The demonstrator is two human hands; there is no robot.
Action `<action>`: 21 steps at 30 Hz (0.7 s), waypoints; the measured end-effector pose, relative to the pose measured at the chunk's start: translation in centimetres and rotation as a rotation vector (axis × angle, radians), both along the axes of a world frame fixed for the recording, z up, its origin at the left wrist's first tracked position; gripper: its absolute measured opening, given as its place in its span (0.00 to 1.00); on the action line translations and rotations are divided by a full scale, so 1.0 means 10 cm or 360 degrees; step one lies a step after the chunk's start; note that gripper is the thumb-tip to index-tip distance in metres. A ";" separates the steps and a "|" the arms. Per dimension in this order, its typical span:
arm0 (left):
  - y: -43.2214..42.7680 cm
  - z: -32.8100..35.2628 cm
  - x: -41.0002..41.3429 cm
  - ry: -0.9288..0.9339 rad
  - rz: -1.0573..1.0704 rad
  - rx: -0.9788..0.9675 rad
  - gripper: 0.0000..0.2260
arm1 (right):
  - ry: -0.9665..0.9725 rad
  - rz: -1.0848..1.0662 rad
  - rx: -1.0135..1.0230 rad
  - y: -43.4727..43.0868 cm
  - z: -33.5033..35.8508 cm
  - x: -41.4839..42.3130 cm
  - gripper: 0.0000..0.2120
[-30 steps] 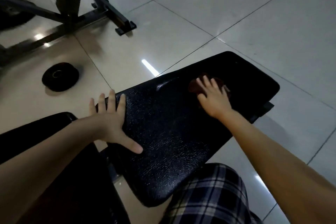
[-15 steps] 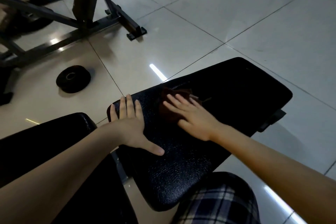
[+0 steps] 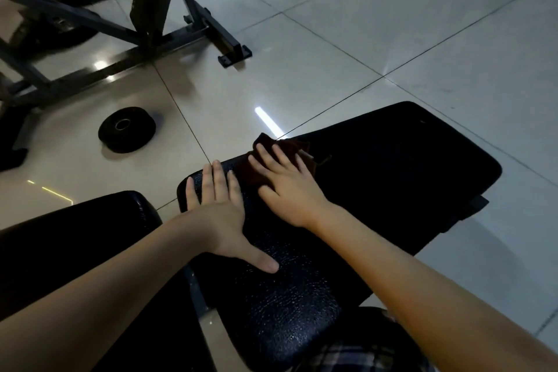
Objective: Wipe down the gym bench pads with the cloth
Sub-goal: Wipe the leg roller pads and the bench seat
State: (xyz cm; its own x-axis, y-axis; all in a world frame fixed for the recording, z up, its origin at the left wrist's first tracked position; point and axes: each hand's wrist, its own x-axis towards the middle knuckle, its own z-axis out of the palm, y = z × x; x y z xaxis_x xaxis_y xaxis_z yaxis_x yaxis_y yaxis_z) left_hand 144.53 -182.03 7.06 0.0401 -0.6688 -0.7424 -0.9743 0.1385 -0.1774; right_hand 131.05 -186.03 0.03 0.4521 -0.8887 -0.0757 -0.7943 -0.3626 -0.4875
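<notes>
A long black bench pad [image 3: 392,178] with a cracked leather surface runs from bottom centre to the right. A dark brown cloth [image 3: 268,151] lies on its left edge, partly over the rim. My right hand [image 3: 287,187] presses flat on the cloth with straight fingers. My left hand [image 3: 220,214] rests flat on the pad beside it, fingers at the pad's corner, thumb spread out. A second black pad [image 3: 75,238] sits at lower left, under my left forearm.
A black weight plate [image 3: 127,129] lies on the tiled floor to the left. A dark metal machine frame [image 3: 169,24] stands at the top left. My checked trouser leg [image 3: 362,353] shows at the bottom. Open tiled floor [image 3: 392,24] stretches to the right.
My right hand has slid the cloth leftwards across the pad, from its middle to the left edge. My left hand stays flat on the pad.
</notes>
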 end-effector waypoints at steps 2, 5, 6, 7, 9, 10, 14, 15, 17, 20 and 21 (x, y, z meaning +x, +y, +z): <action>0.00 0.00 0.01 0.0008 -0.0001 -0.0004 0.75 | -0.0023 0.0131 0.0023 -0.06 -0.04 -0.25 0.29; 0.00 0.00 0.02 0.0009 -0.0003 0.0016 0.76 | 0.0022 -0.0095 0.0105 -0.38 -0.21 -0.69 0.33; 0.00 0.00 0.02 0.0010 -0.0001 0.0021 0.75 | 0.0034 -0.0245 0.0140 -0.50 -0.27 -0.82 0.31; 0.00 0.01 0.02 0.0014 0.0001 0.0028 0.75 | 0.0043 -0.0393 0.0164 -0.60 -0.32 -0.91 0.29; 0.00 0.02 0.00 0.0027 0.0004 0.0048 0.75 | 0.0071 -0.0626 0.0226 -0.72 -0.36 -0.95 0.27; -0.01 0.03 0.00 0.0031 0.0007 0.0050 0.75 | 0.0092 -0.0694 0.0249 -0.75 -0.34 -0.87 0.27; -0.01 0.04 -0.01 0.0024 0.0016 0.0053 0.74 | 0.0137 -0.0484 0.0151 -0.56 -0.15 -0.28 0.29; -0.01 0.04 -0.02 0.0025 0.0011 0.0049 0.74 | 0.0105 -0.0357 0.0101 -0.45 -0.10 -0.14 0.29; -0.01 0.04 -0.02 0.0038 0.0014 0.0045 0.74 | 0.0044 -0.0132 0.0042 -0.24 -0.01 0.05 0.29; -0.01 0.04 -0.01 0.0057 0.0016 0.0058 0.73 | -0.0041 0.0072 0.0004 -0.18 -0.01 -0.05 0.28; -0.02 0.03 0.00 0.0058 0.0013 0.0068 0.73 | -0.0054 0.0093 0.0009 -0.23 -0.04 -0.17 0.29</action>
